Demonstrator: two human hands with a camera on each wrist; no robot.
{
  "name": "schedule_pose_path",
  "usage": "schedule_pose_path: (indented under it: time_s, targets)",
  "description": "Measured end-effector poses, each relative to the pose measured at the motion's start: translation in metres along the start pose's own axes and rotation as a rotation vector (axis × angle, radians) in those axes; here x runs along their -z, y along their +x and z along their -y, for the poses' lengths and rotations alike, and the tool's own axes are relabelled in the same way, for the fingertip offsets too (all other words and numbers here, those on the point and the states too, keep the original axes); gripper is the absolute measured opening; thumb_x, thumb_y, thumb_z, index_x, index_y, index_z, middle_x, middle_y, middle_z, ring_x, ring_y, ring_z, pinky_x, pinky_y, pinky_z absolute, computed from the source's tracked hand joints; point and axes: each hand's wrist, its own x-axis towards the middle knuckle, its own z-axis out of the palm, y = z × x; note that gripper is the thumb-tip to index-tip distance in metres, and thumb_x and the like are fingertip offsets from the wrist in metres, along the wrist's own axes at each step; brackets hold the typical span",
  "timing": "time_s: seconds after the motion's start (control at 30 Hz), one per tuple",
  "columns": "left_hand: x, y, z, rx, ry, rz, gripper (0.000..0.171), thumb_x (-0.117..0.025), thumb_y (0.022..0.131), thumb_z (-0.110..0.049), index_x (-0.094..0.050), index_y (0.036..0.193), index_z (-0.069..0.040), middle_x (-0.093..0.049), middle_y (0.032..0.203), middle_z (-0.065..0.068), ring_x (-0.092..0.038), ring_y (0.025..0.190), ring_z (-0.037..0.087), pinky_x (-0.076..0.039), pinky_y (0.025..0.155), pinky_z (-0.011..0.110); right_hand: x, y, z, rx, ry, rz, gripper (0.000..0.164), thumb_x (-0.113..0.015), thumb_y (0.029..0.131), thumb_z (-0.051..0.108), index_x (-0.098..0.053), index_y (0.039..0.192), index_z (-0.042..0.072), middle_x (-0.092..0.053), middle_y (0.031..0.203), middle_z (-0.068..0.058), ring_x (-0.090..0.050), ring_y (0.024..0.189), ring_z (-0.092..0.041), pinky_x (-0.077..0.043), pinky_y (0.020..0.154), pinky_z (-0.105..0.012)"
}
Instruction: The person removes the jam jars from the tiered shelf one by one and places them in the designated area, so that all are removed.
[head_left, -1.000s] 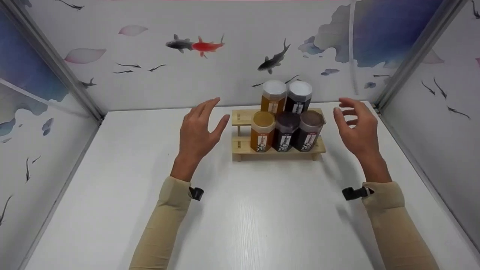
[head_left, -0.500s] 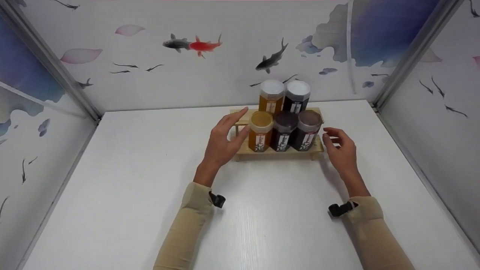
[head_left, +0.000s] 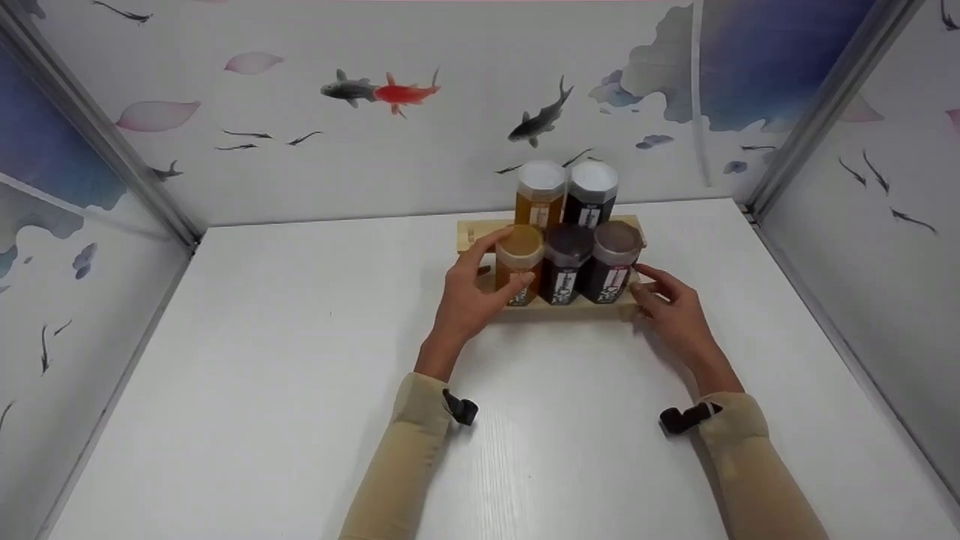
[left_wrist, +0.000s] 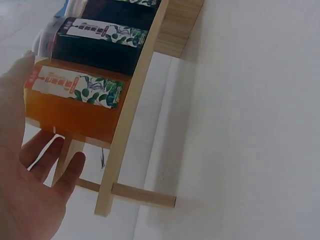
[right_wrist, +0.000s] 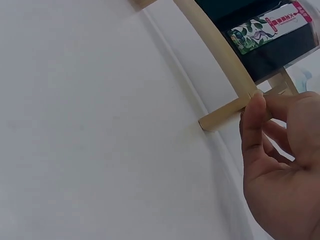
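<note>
A two-tier wooden rack (head_left: pixel 474 234) bears several hexagonal labelled jars. On its lower tier stand an amber jar (head_left: pixel 510 264), a dark jar (head_left: pixel 562 271) in the middle and another dark jar (head_left: pixel 611 270) at the right. My left hand (head_left: pixel 471 300) holds the amber jar from the left, thumb across its front and index finger at its lid; the left wrist view shows other fingers (left_wrist: pixel 72 172) below that jar, apart from it. With thumb and fingertips, my right hand (right_wrist: pixel 285 155) pinches the right end of the rack's lower board (right_wrist: pixel 222 45).
On the upper tier stand an amber jar (head_left: pixel 538 202) and a dark jar (head_left: pixel 592 199), both with white lids. The rack sits on a white table (head_left: pixel 315 360) near the back panel (head_left: pixel 420 165), which has painted fish. Side panels stand left and right.
Both hands have moved in toward the rack. My left hand has come rightward onto the front amber jar; my right hand has come left and down to the rack's right end.
</note>
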Motion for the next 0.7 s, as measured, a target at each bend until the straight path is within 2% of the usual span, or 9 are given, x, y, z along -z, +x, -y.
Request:
schedule_pose_path:
  time_s: [0.13,0.3,0.47,0.6,0.7]
  targets:
    - [-0.01,-0.005,-0.002,0.013,0.039,-0.017,0.083,-0.086,0.092,-0.052,-0.039,0.16,-0.051,-0.051,0.16,-0.016,-0.051,0.145,0.01,-0.058,0.112,0.042,0.001,0.001,-0.003,0.0,0.018,0.01,0.06,-0.068,0.107,0.044,-0.053,0.16,0.022,-0.066,0.122,-0.012,-0.068,0.092,-0.008,-0.06,0.08,-0.02]
    - [-0.017,-0.01,-0.003,0.016,0.124,-0.045,0.091,-0.088,0.092,-0.042,-0.033,0.163,-0.051,-0.048,0.163,-0.014,-0.05,0.147,0.012,-0.057,0.112,0.045,0.001,-0.001,-0.007,-0.028,0.023,0.018,0.06,-0.068,0.107,0.044,-0.052,0.161,0.023,-0.064,0.125,-0.016,-0.067,0.095,-0.012,-0.06,0.081,-0.02]
    - [-0.019,-0.011,-0.003,-0.014,0.161,-0.087,0.089,-0.088,0.093,-0.04,-0.035,0.163,-0.048,-0.052,0.162,-0.012,-0.055,0.145,0.012,-0.058,0.111,0.048,0.002,0.0,-0.011,-0.065,0.108,0.028,0.059,-0.07,0.107,0.04,-0.052,0.161,0.024,-0.065,0.115,-0.009,-0.068,0.091,-0.011,-0.06,0.078,-0.021]
    - [-0.018,-0.01,-0.004,-0.048,0.159,-0.117,0.088,-0.089,0.092,-0.038,-0.039,0.163,-0.044,-0.056,0.16,-0.011,-0.058,0.143,0.013,-0.058,0.111,0.049,0.003,0.002,-0.01,-0.097,0.227,0.036,0.059,-0.072,0.106,0.034,-0.051,0.16,0.023,-0.065,0.107,-0.006,-0.067,0.088,-0.013,-0.059,0.074,-0.023]
    - [-0.016,-0.008,-0.005,-0.07,0.147,-0.132,0.087,-0.09,0.091,-0.036,-0.042,0.162,-0.04,-0.058,0.159,-0.009,-0.061,0.141,0.014,-0.059,0.111,0.048,0.002,0.002,-0.007,-0.106,0.27,0.035,0.06,-0.073,0.105,0.032,-0.051,0.16,0.023,-0.064,0.106,-0.005,-0.066,0.087,-0.013,-0.059,0.072,-0.023]
